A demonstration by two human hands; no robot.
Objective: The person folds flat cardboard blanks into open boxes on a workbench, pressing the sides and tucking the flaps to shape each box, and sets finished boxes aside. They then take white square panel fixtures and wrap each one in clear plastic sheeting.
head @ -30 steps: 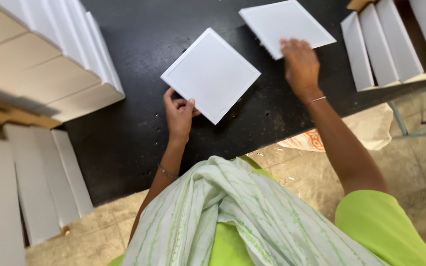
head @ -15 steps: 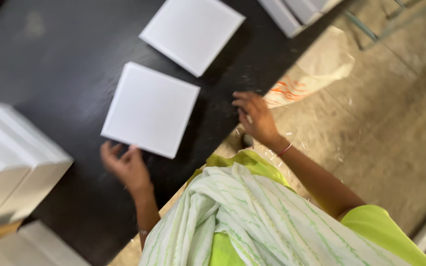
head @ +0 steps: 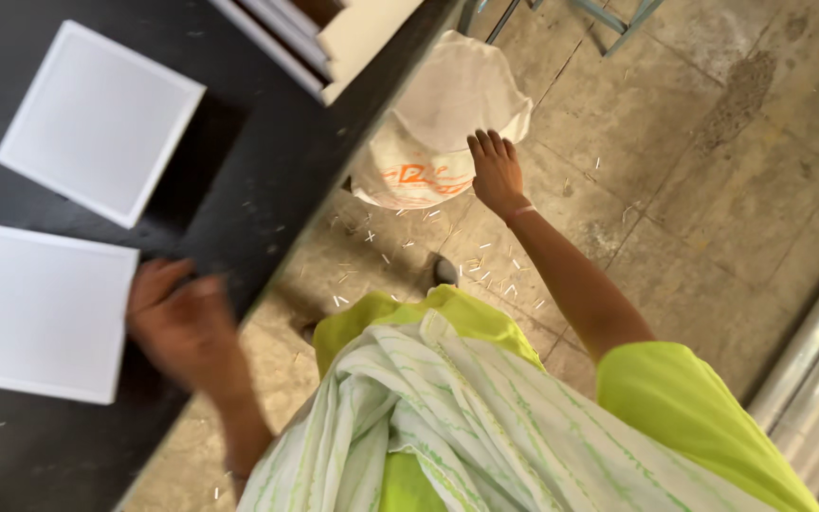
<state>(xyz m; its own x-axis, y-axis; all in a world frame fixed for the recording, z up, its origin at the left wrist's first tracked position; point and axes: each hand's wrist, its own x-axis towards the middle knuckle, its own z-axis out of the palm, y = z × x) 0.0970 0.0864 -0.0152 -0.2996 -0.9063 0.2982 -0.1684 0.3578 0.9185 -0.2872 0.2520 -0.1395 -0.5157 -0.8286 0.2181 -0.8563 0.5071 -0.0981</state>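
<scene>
Workshop: littered concrete floor [head: 713, 190], worktable [head: 239, 171]

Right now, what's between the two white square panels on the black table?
Head view: only bare black table lies between the far white panel and the near white panel.

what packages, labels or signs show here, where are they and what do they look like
White sack: on the concrete floor beside the black table, rounded and bulging, white with orange print on its side; the right hand is beside it, contact unclear.
Two white square panels: flat on the table, unprinted; the left hand is beside the nearer one.
No signs or screens.
</scene>
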